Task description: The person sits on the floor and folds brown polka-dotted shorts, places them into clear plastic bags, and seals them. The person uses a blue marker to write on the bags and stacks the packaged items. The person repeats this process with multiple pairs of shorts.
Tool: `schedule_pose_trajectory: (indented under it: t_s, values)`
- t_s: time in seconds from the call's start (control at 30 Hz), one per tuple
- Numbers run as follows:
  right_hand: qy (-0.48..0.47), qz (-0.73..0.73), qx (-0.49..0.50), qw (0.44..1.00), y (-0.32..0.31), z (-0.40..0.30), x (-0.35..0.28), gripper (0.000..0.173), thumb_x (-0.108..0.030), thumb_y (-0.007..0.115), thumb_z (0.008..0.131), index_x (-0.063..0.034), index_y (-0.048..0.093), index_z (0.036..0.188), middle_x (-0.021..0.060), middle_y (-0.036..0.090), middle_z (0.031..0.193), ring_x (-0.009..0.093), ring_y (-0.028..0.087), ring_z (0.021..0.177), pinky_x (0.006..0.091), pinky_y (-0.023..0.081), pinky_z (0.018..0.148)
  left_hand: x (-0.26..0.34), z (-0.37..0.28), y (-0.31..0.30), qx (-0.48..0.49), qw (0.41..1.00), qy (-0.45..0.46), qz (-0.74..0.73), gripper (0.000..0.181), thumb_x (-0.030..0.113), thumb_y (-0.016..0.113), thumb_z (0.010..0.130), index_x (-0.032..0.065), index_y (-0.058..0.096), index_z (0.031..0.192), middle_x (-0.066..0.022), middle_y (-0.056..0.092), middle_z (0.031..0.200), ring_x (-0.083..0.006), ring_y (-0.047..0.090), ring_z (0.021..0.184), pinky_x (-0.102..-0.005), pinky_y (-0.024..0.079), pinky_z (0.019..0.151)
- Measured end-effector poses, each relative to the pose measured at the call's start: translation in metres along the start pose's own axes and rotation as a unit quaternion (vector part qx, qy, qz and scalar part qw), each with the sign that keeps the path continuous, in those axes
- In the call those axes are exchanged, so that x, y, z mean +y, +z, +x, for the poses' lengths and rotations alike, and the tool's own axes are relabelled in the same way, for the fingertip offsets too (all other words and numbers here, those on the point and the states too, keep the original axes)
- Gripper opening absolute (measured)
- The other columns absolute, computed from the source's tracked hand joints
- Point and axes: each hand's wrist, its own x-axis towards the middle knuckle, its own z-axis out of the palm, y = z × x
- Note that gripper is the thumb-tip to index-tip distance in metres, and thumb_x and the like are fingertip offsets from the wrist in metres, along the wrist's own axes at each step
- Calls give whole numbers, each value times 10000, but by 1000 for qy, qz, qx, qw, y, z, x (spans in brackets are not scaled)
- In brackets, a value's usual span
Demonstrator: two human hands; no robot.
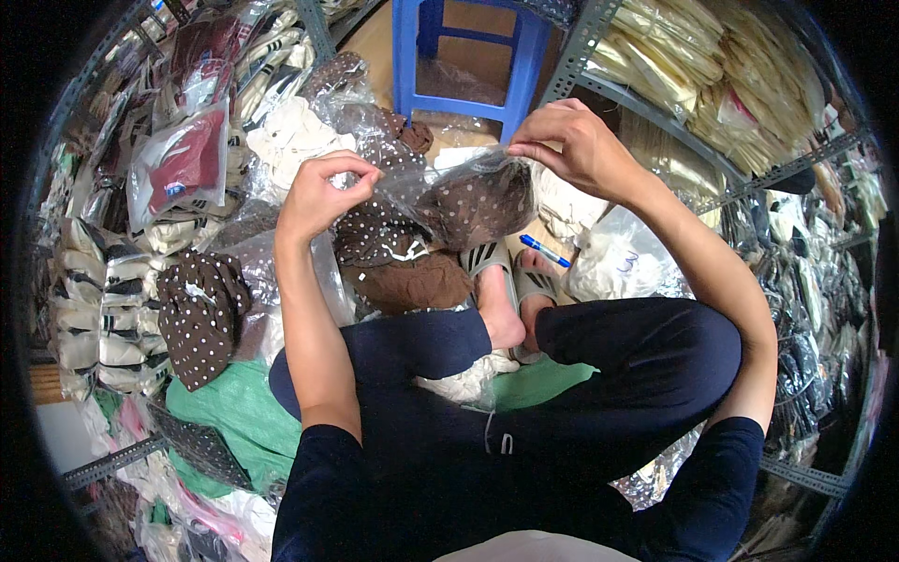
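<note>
My left hand (326,193) pinches one edge of a clear plastic bag (411,184) between thumb and fingertips. At the other end my right hand (565,144) grips the bag's edge the same way, so the bag spans between the two hands. Brown dotted fabric (484,200) shows in or behind the plastic; I cannot tell which. Beneath the bag lie a brown garment with white polka dots (376,232) and a plain brown bundle of cloth (414,281), just before my sandalled feet (491,281).
A blue plastic stool (467,112) stands ahead. Metal shelves (772,165) with bagged goods flank both sides. A blue marker pen (544,251) and a bag of white cloth (618,260) lie right of my feet. Another dotted brown garment (204,316) and a green sack (225,414) are at left.
</note>
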Motion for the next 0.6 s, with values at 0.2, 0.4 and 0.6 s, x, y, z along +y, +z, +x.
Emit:
schedule_pose_trajectory:
  t_s: [0.2, 0.4, 0.6]
  values:
    - [21, 33, 11, 999, -5, -4, 17, 175, -187, 696, 910, -13, 722, 910, 141, 709, 858, 317, 676, 784, 394, 532, 733, -27, -8, -22, 99, 994, -54, -15, 131, 37, 693, 866, -18, 745, 972, -51, 722, 881, -115, 644, 798, -248, 502, 767]
    - [196, -63, 8, 978, 5, -5, -1, 275, -311, 681, 903, -52, 759, 949, 155, 730, 864, 325, 714, 777, 401, 569, 713, 21, 13, 29, 25, 964, -201, -173, 530, 456, 538, 999, -43, 705, 1067, -98, 713, 871, -132, 680, 841, -257, 551, 675]
    - [190, 3, -33, 981, 37, 7, -37, 244, -269, 636, 888, -60, 751, 942, 191, 714, 862, 379, 697, 786, 458, 562, 728, 62, 26, 123, -73, 893, -258, -363, 821, 688, 327, 981, -10, 440, 1399, -184, 528, 1363, -265, 629, 1127, -407, 628, 770]
